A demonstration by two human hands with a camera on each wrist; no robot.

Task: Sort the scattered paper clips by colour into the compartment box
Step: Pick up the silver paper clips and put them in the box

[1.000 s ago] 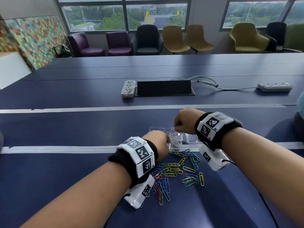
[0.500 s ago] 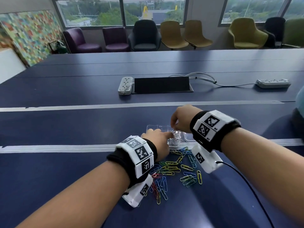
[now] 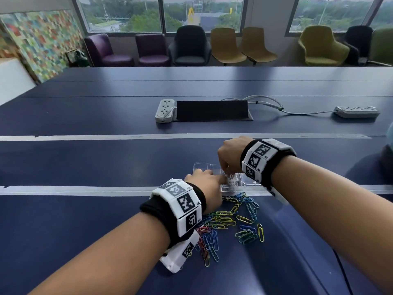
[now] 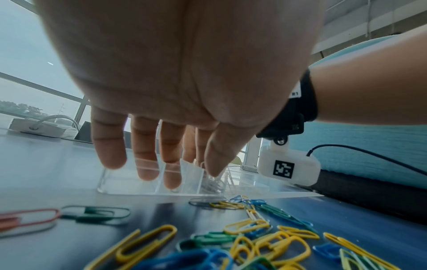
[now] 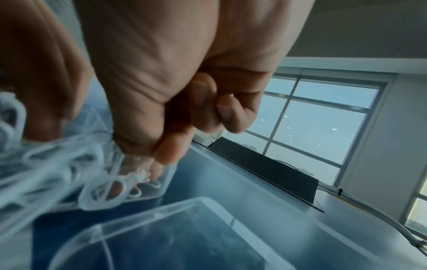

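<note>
A clear compartment box stands on the dark blue table just beyond a loose pile of coloured paper clips in yellow, blue, green and red. One near compartment holds a tangle of white paper clips. My right hand hangs over that compartment, fingers curled, pinching the top of the white tangle. My left hand reaches over the box's near wall with straight fingers and holds nothing.
A clear flat lid or tray lies right of the box. Farther back are a black cable hatch, a power strip to its left, another power strip at the right, and chairs under the windows.
My right hand has come down from above the box onto the white clips. My left hand has slid forward to the box and straightened its fingers.
</note>
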